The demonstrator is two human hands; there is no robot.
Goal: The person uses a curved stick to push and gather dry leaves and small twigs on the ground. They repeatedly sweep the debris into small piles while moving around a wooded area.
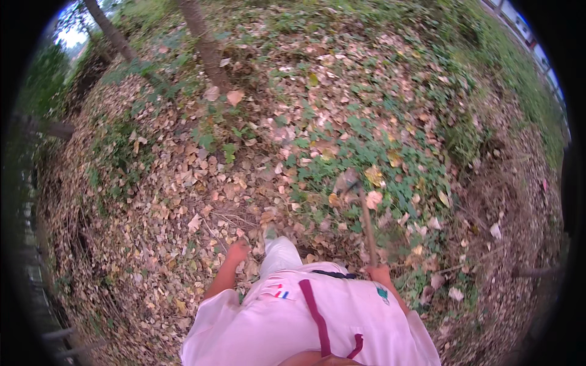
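Note:
My right hand (379,273) grips the wooden handle (367,222) of a hoe-like digging tool at my right side. Its metal head (346,181) is at the far end, over green ground plants (329,169) and dry leaves; whether it touches them I cannot tell. At my left side, my left hand (238,251) hangs over leaf litter with its fingers curled and nothing visible in it. One leg in pale trousers (280,254) is forward, the shoe (270,232) among the leaves.
A slim tree trunk (206,50) rises ahead on the left, with another trunk (110,29) beyond it. Dry twigs (236,219) lie before my foot. Tangled dry brush (490,196) covers the ground at right. Grass (517,78) grows toward a pale building (522,28) at the upper right.

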